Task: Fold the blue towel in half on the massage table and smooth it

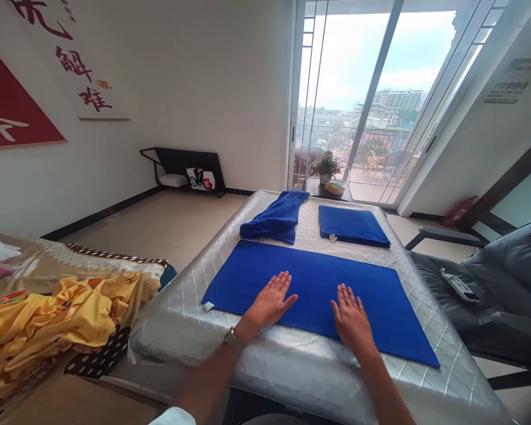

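Note:
A blue towel (314, 277) lies spread flat across the near part of a bed-like surface with a silvery quilted cover (301, 354). On the left half of the towel rests my left hand (272, 300), palm down with the fingers stretched out. My right hand (351, 313) lies palm down nearer the towel's middle, fingers also straight. Neither hand grips anything. A small white tag (208, 306) shows at the towel's left corner. Beyond it, a crumpled blue cloth (277, 217) sits at the left and a neatly folded blue towel (353, 224) at the right.
Yellow cloth (77, 310) is heaped on a bed at the left. A dark armchair (504, 277) holding a white power strip (460, 287) stands at the right. Behind the surface is a small table with a potted plant (325, 167), before a glass sliding door (358, 88).

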`<state>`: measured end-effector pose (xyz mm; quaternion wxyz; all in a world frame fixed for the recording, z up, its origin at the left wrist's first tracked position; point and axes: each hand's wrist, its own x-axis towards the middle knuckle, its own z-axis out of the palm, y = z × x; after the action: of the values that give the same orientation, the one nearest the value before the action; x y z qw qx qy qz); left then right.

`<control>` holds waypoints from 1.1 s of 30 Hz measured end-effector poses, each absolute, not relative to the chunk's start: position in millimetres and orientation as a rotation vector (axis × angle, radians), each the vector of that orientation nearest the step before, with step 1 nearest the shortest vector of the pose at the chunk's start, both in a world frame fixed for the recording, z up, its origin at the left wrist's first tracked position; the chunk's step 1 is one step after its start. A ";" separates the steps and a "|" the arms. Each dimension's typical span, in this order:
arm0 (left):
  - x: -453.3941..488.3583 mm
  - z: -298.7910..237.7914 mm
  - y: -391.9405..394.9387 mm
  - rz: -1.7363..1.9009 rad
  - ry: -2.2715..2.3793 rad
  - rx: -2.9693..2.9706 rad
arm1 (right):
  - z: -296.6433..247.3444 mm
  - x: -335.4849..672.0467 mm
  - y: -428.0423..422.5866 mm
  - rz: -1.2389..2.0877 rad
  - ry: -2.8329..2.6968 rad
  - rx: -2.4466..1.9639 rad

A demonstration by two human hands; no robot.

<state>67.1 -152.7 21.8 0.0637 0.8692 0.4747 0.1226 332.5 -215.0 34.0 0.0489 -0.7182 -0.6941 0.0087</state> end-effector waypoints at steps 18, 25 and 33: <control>67.9 5.8 -154.9 0.234 1.329 2.659 | 8.2 326.1 -217.5 0.130 -2.168 -2.238; -64.1 -6.0 -148.7 0.147 1.892 2.399 | -25.9 473.2 -249.7 -0.085 -1.869 -2.510; -104.5 -14.5 -147.6 0.238 2.170 2.228 | -16.2 488.6 -250.4 -0.037 -1.726 -2.589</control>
<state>-104.5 -147.6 -14.5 0.0114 0.7142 0.6956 0.0764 488.6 -250.4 -16.2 0.0150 -0.8318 -0.5547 -0.0120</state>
